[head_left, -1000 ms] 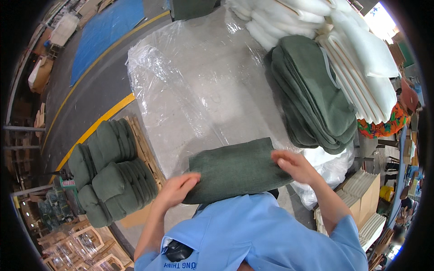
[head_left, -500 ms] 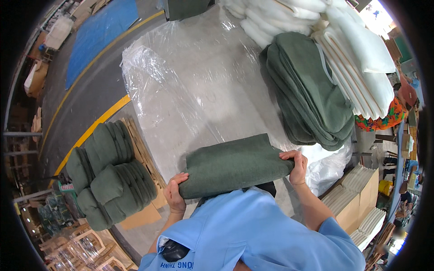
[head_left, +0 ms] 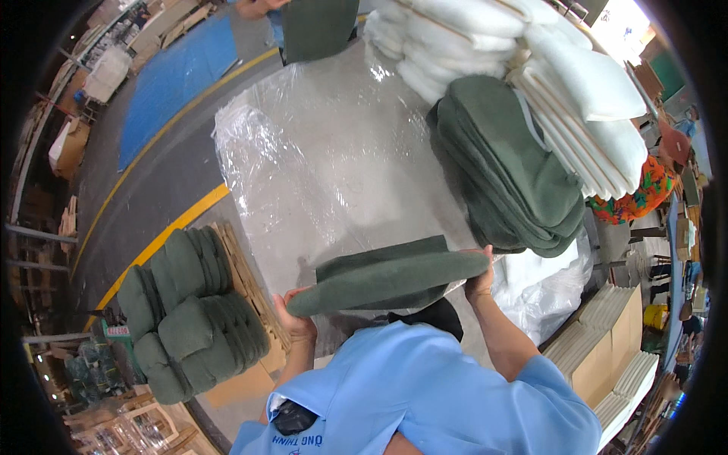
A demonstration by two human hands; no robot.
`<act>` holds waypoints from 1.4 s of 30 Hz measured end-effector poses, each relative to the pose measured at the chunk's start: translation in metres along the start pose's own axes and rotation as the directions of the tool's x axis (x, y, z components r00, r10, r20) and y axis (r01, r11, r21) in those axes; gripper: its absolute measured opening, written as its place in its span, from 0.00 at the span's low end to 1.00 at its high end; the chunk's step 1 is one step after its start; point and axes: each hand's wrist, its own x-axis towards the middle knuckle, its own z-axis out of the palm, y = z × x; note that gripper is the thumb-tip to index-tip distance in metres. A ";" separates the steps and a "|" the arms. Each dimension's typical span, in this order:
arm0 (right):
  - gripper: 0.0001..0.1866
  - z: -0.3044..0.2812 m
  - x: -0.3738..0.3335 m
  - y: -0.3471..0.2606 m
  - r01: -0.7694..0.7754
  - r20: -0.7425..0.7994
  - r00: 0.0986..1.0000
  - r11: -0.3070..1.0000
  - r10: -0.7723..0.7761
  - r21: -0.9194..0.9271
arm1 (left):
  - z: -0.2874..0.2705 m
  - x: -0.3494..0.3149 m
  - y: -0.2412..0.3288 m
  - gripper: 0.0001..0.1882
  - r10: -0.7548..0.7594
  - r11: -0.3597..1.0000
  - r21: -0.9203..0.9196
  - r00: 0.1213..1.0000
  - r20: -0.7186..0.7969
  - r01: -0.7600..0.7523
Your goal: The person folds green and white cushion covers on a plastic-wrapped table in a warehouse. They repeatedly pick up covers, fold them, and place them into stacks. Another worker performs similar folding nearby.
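Note:
A dark green folded fabric piece [head_left: 394, 282] hangs in front of my body, held at its two ends. My left hand [head_left: 298, 315] grips its left end, and my right hand [head_left: 479, 279] is closed around the right end. One long rounded edge faces up, with a flat flap showing behind it. To the right, beyond my right hand, lies a pile of matching green fabric pieces [head_left: 516, 163]. Several plump green cushions [head_left: 201, 334] are stacked on the left, beyond my left hand.
Clear plastic sheeting [head_left: 326, 159] covers the floor ahead. White padding [head_left: 584, 83] is heaped at the far right. Flat cardboard [head_left: 243, 383] lies under the cushions; a carton [head_left: 607, 326] stands at right. At the far edge, another person's hand [head_left: 262, 7] is beside a green panel [head_left: 320, 30].
The fabric piece has tipped from showing its broad face to showing a long rounded edge. Both hands still hold its ends. Another person's hand has come into view at the far edge.

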 end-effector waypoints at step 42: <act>0.49 0.194 -0.061 0.060 0.972 0.924 0.055 -0.232 0.379 0.037 | 0.037 0.026 -0.022 0.33 0.110 0.808 0.584 0.994 -0.017 -0.079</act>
